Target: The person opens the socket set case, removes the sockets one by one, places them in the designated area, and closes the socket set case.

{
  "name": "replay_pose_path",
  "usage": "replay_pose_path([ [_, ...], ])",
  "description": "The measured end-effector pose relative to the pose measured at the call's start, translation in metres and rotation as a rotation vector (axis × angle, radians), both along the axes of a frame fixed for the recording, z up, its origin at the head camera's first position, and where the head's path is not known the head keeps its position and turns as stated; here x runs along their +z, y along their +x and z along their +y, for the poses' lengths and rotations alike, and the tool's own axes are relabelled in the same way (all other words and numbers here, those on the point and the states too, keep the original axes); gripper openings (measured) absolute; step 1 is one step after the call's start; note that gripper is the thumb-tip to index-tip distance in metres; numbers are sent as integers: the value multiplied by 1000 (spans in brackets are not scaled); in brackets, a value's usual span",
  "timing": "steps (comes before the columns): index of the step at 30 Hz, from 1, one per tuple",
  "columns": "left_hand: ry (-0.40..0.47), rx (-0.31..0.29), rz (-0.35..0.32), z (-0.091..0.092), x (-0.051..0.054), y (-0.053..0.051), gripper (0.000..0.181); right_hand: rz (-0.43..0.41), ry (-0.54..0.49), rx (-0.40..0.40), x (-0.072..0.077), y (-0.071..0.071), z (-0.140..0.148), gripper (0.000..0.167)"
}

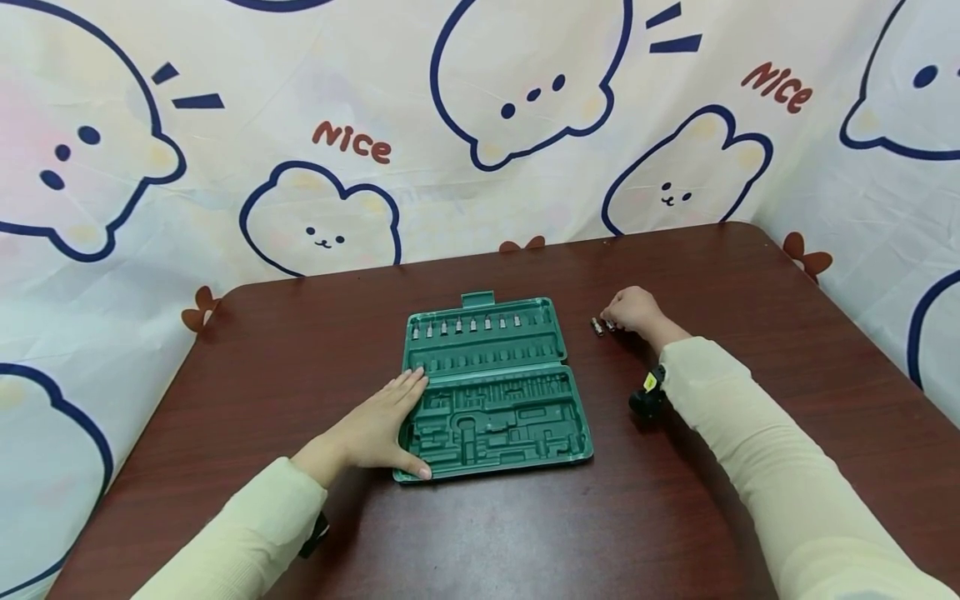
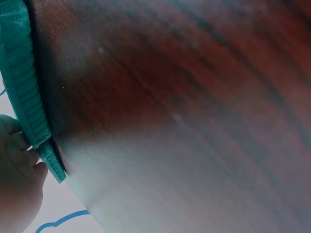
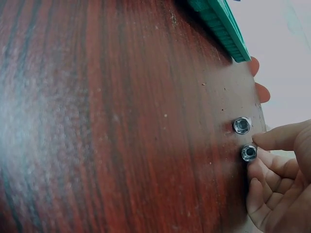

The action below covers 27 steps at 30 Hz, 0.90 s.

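Note:
An open green plastic tool case (image 1: 495, 425) lies on the table, its moulded recesses facing up. Several small metal bit sockets (image 1: 459, 326) stand in a row in its far half. My left hand (image 1: 378, 425) rests along the case's left side, fingers straight, thumb on the near edge; the left wrist view catches part of that hand (image 2: 19, 174) beside the green wall (image 2: 24, 82). To the right of the case, my right hand (image 1: 636, 312) pinches a loose bit socket (image 3: 249, 153) on the table. Another bit socket (image 3: 241, 125) lies just beside it, untouched.
The brown wooden table (image 1: 300, 350) extends around the case, with its rounded far edge near a patterned cloth backdrop (image 1: 465, 200). A latch tab (image 1: 477, 298) sticks out from the case's far edge. A black wrist camera (image 1: 647, 402) sits under my right wrist.

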<state>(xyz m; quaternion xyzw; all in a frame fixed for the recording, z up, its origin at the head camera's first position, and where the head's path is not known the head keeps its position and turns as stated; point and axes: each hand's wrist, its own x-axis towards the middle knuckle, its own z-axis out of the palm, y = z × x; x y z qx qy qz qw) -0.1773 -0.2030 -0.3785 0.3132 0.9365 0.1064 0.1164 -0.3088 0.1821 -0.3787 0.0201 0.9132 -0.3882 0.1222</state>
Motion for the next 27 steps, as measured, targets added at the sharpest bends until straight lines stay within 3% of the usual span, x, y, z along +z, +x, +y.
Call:
replay_pose_path([
  [27,4,11,-8,0,-3,0,122,-5,-73,-24,-1,2,3,16],
])
